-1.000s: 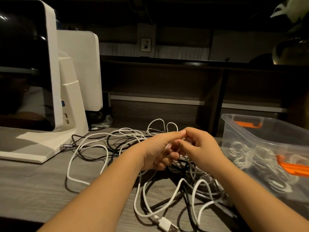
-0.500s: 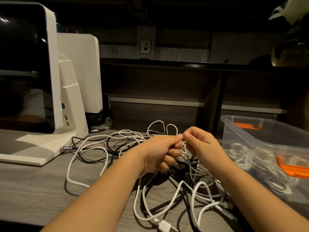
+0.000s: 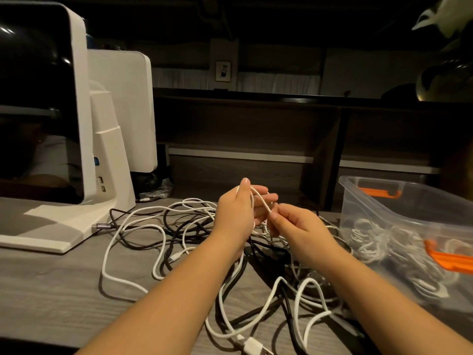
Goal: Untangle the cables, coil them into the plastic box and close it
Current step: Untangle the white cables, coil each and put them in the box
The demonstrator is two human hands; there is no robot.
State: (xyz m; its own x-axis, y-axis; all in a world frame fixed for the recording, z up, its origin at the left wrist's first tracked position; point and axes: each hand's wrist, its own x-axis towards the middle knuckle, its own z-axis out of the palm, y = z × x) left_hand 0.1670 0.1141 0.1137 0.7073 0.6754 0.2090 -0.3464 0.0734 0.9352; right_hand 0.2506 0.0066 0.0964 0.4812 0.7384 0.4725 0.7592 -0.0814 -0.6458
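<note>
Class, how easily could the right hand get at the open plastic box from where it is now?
Probably easily: the plastic box stands lidless just beside the right hand, nothing between, though that hand pinches a white cable.

A white machine with a glossy black front [image 3: 38,98] stood at the left on a grey wood-grain table [image 3: 51,290], its broad white foot flat on the surface. Behind it rose a second white panel [image 3: 122,108]. A metal-tipped plug [image 3: 102,226] sat in the base of the machine. Near the back lay a crumpled clear plastic bag [image 3: 156,192]. A dark shelf unit [image 3: 256,134] ran across behind, and a small framed picture [image 3: 223,70] hung on the far wall
</note>
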